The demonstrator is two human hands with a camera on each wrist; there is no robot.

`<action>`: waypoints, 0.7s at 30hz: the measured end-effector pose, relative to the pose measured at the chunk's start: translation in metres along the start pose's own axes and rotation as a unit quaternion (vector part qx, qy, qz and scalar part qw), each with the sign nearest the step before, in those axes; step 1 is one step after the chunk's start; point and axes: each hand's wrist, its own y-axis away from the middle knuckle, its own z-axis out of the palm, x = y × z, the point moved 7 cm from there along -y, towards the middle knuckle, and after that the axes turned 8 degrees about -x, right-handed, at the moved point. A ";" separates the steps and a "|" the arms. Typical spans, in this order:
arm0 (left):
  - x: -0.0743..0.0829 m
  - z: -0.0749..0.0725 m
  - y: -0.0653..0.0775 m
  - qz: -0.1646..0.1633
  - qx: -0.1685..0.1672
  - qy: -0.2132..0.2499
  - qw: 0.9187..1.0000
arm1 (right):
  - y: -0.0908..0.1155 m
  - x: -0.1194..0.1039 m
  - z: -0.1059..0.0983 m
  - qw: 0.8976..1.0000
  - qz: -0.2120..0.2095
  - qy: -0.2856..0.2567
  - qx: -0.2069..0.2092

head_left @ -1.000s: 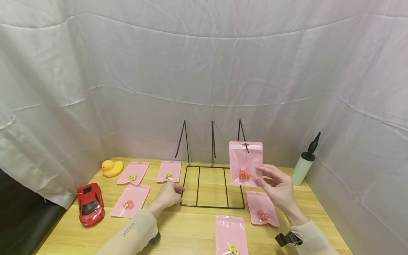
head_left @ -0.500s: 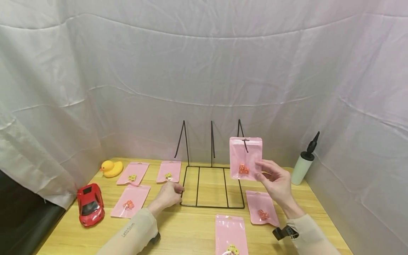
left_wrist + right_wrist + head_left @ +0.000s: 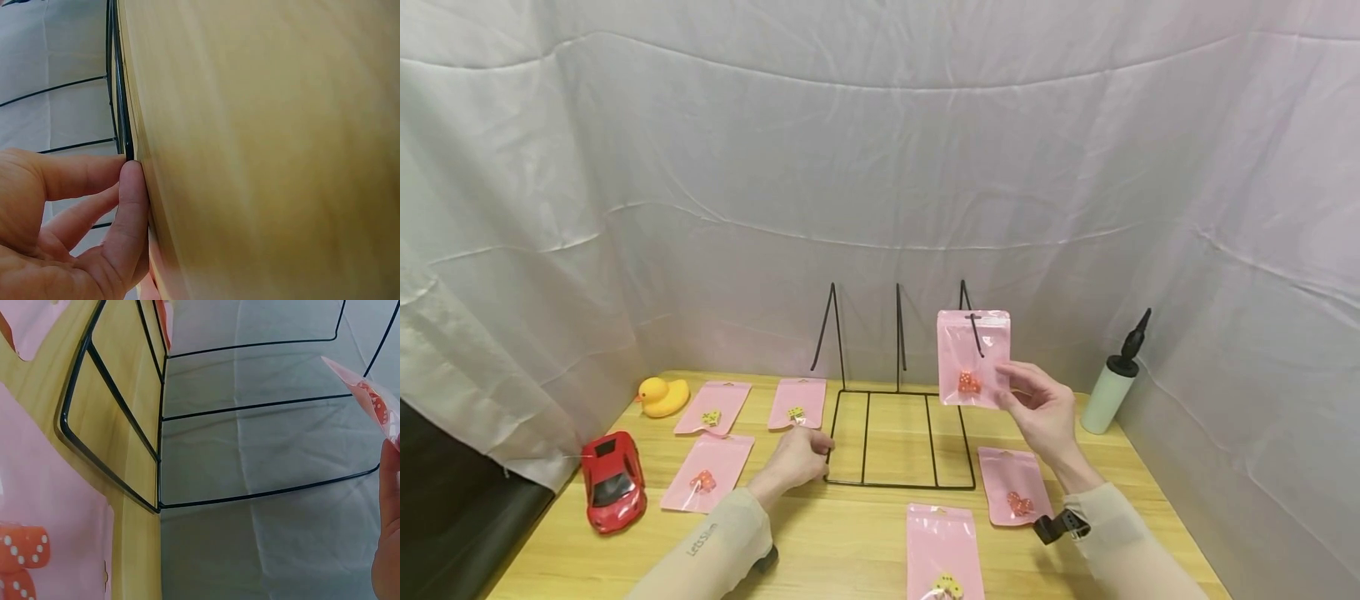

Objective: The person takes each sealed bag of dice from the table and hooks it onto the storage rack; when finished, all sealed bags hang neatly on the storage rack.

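With right hand (image 3: 1047, 419), pinching pink bag (image 3: 964, 357) at right prong (image 3: 977, 335) of rack (image 3: 898, 390): face-on in head view, aslant in right wrist's. With left hand (image 3: 795, 457), gripping rack's near-left corner.

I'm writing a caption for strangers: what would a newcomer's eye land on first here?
Likely the pink bag of orange dice, pinched by the right hand and threaded on the rightmost hook of the rack. Then perhaps the bright red car at the left of the table, and the yellow duck beyond it.
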 end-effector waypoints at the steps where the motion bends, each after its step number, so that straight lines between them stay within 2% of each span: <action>1: 0.000 0.000 0.000 0.000 0.002 -0.003 1.000 | -0.002 0.001 0.000 1.000 -0.002 -0.001 0.001; 9: -0.005 0.002 -0.005 -0.001 -0.014 -0.008 1.000 | -0.014 0.012 0.000 1.000 0.003 -0.015 0.003; 14: 0.000 0.000 0.000 0.014 -0.011 -0.006 1.000 | -0.022 0.018 0.000 1.000 0.006 -0.021 0.008; 21: 0.021 -0.007 0.017 0.028 -0.017 0.006 0.999 | -0.030 0.024 0.002 0.999 0.014 -0.029 0.013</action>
